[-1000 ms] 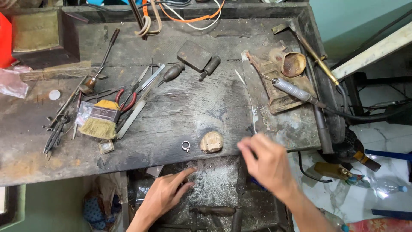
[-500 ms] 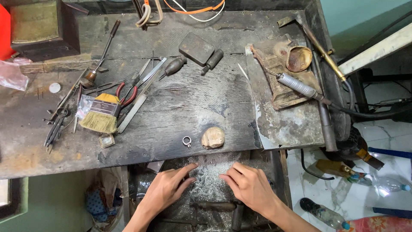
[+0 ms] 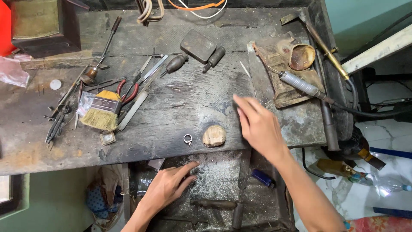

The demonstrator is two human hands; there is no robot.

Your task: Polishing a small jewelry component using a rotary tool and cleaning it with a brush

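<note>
My left hand (image 3: 168, 187) lies flat, fingers together, on a low tray (image 3: 223, 180) dusted with metal filings below the bench front. My right hand (image 3: 257, 124) hovers over the worn wooden bench (image 3: 180, 99), fingers loosely extended, holding nothing. Just left of it sit a tan rounded lump (image 3: 214, 135) and a small silver ring (image 3: 188, 139) near the bench's front edge. Neither hand touches them.
At the left lie a yellow-bristled brush (image 3: 101, 115), red-handled pliers (image 3: 128, 90), files and tweezers. A dark flat block (image 3: 198, 45) sits at the back centre. On the right are a rotary handpiece (image 3: 300, 84), a small brown bowl (image 3: 301, 56) and a torch (image 3: 322, 43). A blue lighter (image 3: 262, 178) rests beside the tray.
My right hand has risen from the filings tray up onto the bench, right of the tan lump. My left hand has stayed on the tray, shifting slightly.
</note>
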